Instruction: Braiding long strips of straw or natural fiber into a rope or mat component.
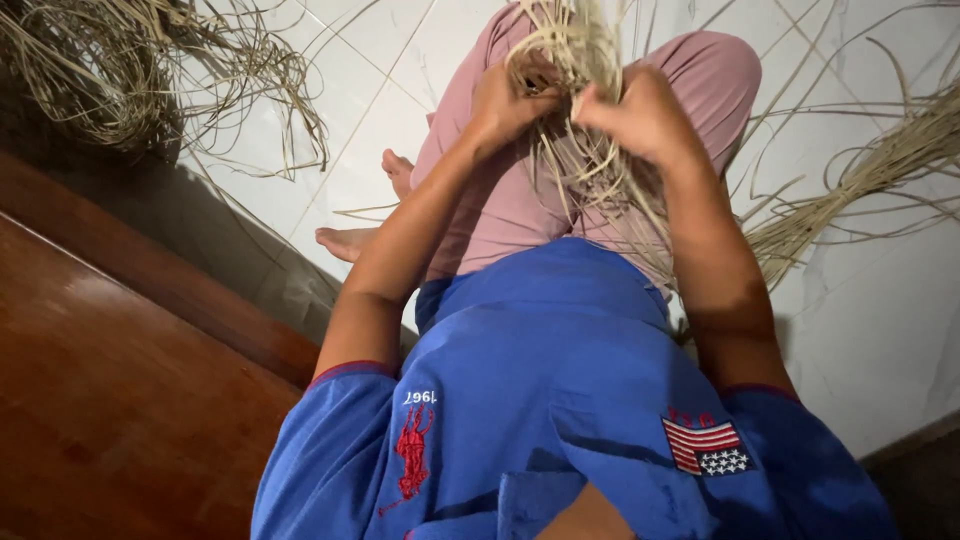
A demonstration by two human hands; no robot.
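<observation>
Straw strands [580, 50] pinched by closed fingers [520, 95] of both hands.

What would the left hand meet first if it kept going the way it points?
The left hand points into the bundle of straw strands it already grips, so those strands come first; depth beyond them is unclear.
</observation>
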